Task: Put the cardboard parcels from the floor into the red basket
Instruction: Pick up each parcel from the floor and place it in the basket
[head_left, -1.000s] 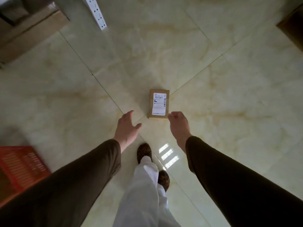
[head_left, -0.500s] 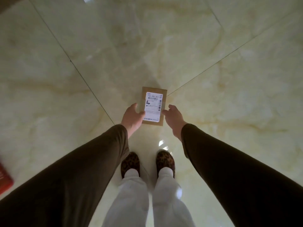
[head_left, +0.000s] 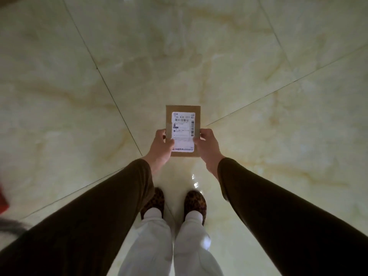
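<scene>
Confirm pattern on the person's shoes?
Leopard-print, brown with dark spots, on the slip-on shoes; head view.

glossy cream marble floor tiles point(head_left: 258, 56), leopard-print slippers point(head_left: 195, 204) and white trousers point(head_left: 151, 246) below.

The white shipping label point(head_left: 183, 131) on the cardboard parcel point(head_left: 183, 130) reads "736 A30 021 Q2" along its top, with barcodes beneath and down its right edge; the smaller print is too blurred to read.
</scene>
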Demonstrator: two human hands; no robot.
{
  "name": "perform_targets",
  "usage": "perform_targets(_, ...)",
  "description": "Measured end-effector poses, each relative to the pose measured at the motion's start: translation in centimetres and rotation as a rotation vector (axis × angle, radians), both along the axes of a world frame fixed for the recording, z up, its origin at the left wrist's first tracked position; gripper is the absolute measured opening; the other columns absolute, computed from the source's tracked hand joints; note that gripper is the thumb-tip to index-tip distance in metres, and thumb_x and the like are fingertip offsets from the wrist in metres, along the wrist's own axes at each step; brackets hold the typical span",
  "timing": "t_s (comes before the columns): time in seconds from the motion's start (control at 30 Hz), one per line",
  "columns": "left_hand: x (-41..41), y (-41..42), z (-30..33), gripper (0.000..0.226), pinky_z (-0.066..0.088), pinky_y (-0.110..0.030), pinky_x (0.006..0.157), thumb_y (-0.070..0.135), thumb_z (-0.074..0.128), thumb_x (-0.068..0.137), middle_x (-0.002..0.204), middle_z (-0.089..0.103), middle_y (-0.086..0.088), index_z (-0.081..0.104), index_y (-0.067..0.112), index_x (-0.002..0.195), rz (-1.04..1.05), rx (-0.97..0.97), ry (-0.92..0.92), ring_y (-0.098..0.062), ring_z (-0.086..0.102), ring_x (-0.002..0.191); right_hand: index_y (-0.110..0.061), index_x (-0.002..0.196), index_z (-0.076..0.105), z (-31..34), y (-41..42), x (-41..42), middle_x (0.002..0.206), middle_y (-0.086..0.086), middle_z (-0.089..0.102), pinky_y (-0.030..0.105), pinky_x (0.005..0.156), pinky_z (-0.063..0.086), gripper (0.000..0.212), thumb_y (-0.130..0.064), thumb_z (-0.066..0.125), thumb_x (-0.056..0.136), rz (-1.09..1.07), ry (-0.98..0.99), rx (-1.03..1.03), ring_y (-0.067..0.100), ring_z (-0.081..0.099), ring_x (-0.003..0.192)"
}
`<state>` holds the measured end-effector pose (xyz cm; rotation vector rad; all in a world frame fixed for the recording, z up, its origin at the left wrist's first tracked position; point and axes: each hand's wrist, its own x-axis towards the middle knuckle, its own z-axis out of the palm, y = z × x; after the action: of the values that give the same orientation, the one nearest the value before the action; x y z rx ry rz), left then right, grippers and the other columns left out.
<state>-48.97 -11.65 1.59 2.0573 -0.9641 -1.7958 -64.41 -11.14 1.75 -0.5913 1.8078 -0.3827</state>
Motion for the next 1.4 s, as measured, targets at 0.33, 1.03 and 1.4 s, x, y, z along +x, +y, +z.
perform_targets(0.33, 9.3, 3.1, 14.8, 0.026, 0.054, -0.019, 0.066, 0.006, 0.048, 0.104, 0.121, 0.068, -0.006, 0.042, 0.021, 0.125, 0.379, -0.158, 0.022, -0.020, 0.069, 0.102, -0.026, 0.115, 0.051, 15.0, -1.0, 8.7, 0.116, -0.008, 0.066, 0.027, 0.074, 0.060, 0.018, -0.027, 0.062, 0.100, 0.170, -0.019, -0.227, 0.000, 0.066, 0.089)
perform_targets(1.03, 38.1, 18.0, 23.6, 0.035, 0.055, -0.017, 0.067, 0.013, 0.053, 0.102, 0.123, 0.067, 0.002, 0.051, 0.026, 0.135, 0.728, -0.224, 0.017, -0.011, 0.070, 0.095, -0.018, 0.145, 0.045, 23.5, 9.0, 39.0, 0.134, 0.000, 0.063, 0.022, 0.070, 0.058, 0.044, -0.007, 0.054, 0.103, 0.400, -0.154, -0.170, 0.008, 0.068, 0.097)
perform_targets(1.4, 50.4, 22.6, 23.5, 0.056, 0.052, -0.016, 0.074, 0.010, 0.050, 0.104, 0.133, 0.064, 0.007, 0.038, 0.034, 0.153, 0.858, -0.166, 0.053, -0.005, 0.064, 0.110, -0.020, 0.147, 0.045, 23.6, 11.3, 53.6, 0.139, 0.001, 0.065, 0.034, 0.086, 0.060, 0.047, -0.012, 0.057, 0.102, 0.595, -0.140, -0.124, 0.017, 0.067, 0.104)
